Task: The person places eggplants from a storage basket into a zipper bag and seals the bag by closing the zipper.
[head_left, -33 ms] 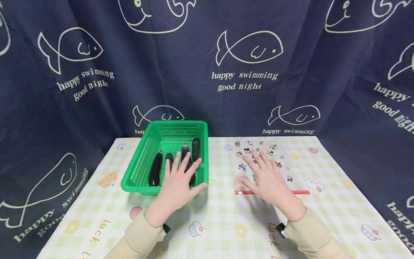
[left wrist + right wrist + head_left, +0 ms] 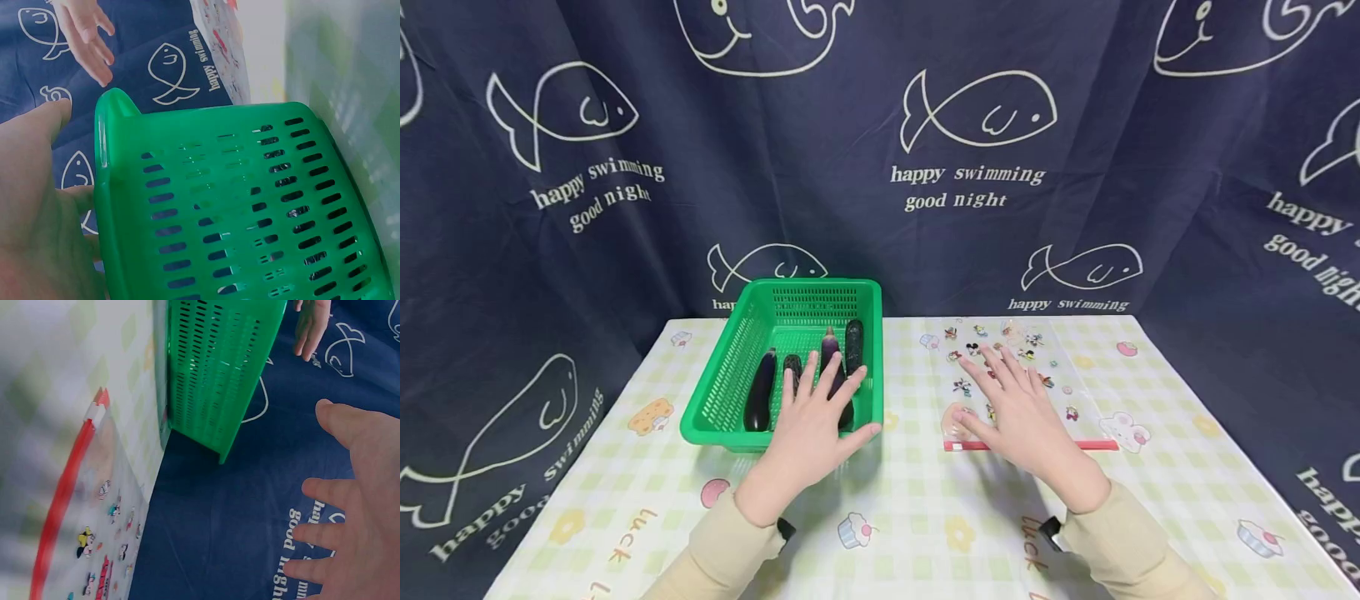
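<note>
Over the front rim of a green plastic basket [image 2: 730, 440], my left hand [image 2: 808, 433] hovers with fingers spread, holding nothing. Inside the basket lie a glossy eggplant [image 2: 762, 396] on the left and another eggplant [image 2: 830, 346] partly behind my fingers. Two dark, rough-skinned, cucumber-like vegetables are there too: one [image 2: 854, 346] at the right wall, one [image 2: 793, 363] mostly covered by the hand. My right hand [image 2: 1026, 421] is spread above a clear zip bag [image 2: 1070, 379] printed with small cartoon figures. In the right wrist view its fingers [image 2: 322, 536] are apart from the bag.
A checked cloth with printed cupcakes and flowers covers the table [image 2: 917, 500]. The bag lies flat, its red zip strip [image 2: 1097, 445] toward me. Behind the table hangs a dark blue curtain [image 2: 835, 200] with white fish drawings.
</note>
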{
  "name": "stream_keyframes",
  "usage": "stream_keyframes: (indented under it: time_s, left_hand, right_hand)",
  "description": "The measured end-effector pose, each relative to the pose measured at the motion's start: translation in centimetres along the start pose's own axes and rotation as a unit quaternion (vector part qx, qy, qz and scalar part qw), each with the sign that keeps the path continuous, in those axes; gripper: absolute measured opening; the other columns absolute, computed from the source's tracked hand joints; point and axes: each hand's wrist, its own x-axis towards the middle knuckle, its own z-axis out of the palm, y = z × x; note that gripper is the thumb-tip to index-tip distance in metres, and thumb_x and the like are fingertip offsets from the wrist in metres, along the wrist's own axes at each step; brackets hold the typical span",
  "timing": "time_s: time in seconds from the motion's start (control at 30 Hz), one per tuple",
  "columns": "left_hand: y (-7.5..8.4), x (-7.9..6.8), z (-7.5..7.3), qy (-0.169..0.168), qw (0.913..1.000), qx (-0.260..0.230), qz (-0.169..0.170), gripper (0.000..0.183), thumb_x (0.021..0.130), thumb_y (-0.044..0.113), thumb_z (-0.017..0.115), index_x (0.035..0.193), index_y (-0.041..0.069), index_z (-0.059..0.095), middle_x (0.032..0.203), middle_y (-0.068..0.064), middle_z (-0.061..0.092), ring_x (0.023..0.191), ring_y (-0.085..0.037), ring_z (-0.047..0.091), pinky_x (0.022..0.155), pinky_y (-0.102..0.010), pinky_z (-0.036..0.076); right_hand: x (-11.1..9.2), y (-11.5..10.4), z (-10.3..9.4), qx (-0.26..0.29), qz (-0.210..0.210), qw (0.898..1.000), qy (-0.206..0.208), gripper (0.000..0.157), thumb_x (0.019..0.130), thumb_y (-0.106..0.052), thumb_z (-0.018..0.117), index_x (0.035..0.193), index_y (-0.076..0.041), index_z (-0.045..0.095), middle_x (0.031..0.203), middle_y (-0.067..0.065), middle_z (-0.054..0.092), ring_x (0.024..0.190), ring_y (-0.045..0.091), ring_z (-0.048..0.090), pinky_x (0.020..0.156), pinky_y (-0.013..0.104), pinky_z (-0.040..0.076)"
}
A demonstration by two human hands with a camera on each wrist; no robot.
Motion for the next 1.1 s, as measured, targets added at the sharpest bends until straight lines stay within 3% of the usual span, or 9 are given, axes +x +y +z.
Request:
stream_keyframes:
  time_s: [0.17,0.3,0.43,0.6,0.8,1.1]
  left_hand:
    - [-0.6,0.5,-0.7,-0.011,0.9999,0.001,-0.005,0.076,0.085,0.073,0.039,0.149,0.036,0.023,0.156,-0.008,0.020,0.145,-0.035,0.002,0.110,-0.063,0.004]
    - [-1.4,1.4,-2.4,-0.038,0.9992,0.002,-0.012,0.077,0.084,0.071,0.043,0.149,0.033,0.025,0.155,-0.011,0.023,0.143,-0.039,0.009,0.110,-0.064,0.005]
    - [-2.5,2.8,-4.3,-0.069,0.9974,0.013,-0.014,0.079,0.084,0.069,0.047,0.149,0.031,0.026,0.153,-0.014,0.027,0.142,-0.041,0.014,0.108,-0.065,0.011]
    - [-3.8,4.8,-5.7,-0.104,0.9944,0.017,-0.009,0.082,0.083,0.066,0.052,0.149,0.026,0.027,0.150,-0.019,0.030,0.137,-0.044,0.024,0.104,-0.065,0.023]
    - [-4.6,7.4,-6.0,-0.149,0.9881,-0.028,-0.027,0.083,0.082,0.061,0.058,0.147,0.017,0.032,0.145,-0.020,0.037,0.130,-0.044,0.035,0.096,-0.063,0.036]
    - [-5.4,10.3,-4.4,-0.236,0.9683,-0.064,-0.051,0.078,0.084,0.049,0.062,0.144,0.006,0.036,0.142,-0.017,0.044,0.137,-0.039,0.027,0.106,-0.053,0.031]
  right_hand:
    - [0.0,1.0,-0.2,0.018,-0.013,1.000,0.007,0.068,0.086,-0.049,0.062,0.143,-0.020,0.039,0.153,0.015,0.026,0.138,0.043,0.022,0.104,0.067,0.021]
    - [-0.2,2.8,-0.3,0.024,-0.031,0.999,0.010,0.069,0.082,-0.041,0.069,0.140,-0.014,0.042,0.150,0.017,0.030,0.135,0.044,0.028,0.105,0.062,0.024]
    - [-0.3,5.3,-0.2,0.010,-0.068,0.998,0.012,0.069,0.077,-0.032,0.074,0.136,-0.007,0.046,0.143,0.022,0.038,0.129,0.045,0.037,0.100,0.062,0.032]
    - [-0.6,8.2,0.1,0.001,-0.099,0.995,-0.014,0.066,0.075,-0.027,0.076,0.133,-0.007,0.050,0.138,0.023,0.044,0.122,0.044,0.044,0.095,0.060,0.038]
    - [-1.5,11.0,0.4,0.010,-0.114,0.992,-0.057,0.064,0.073,-0.025,0.078,0.130,-0.008,0.054,0.134,0.021,0.049,0.120,0.041,0.047,0.094,0.056,0.041]
    - [-3.4,14.6,1.4,0.022,-0.115,0.990,-0.080,0.062,0.070,-0.023,0.080,0.125,-0.006,0.058,0.128,0.021,0.053,0.116,0.040,0.050,0.087,0.054,0.047]
